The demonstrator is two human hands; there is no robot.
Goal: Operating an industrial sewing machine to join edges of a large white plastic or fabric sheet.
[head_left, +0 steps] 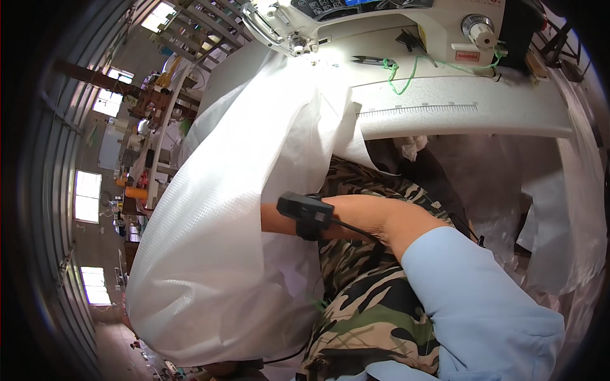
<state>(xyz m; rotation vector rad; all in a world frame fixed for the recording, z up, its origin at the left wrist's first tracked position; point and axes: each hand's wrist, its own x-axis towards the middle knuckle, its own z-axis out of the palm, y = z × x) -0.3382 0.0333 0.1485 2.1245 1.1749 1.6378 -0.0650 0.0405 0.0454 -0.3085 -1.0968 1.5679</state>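
A large sheet of white textured fabric drapes from the sewing machine's needle area down over the left side and my lap. My right forearm reaches across from the right and goes in behind the fabric. That covers my right hand, so its fingers and anything in them are hidden. A black device is strapped round this forearm. At the bottom edge, a small dark part of my left arm shows below the fabric, beside a black strap. The fabric hides my left hand too.
The white sewing machine stands on a pale table with a printed ruler. Small black thread snips and green thread lie by it. Translucent sheeting hangs at right. Cluttered benches stand at left.
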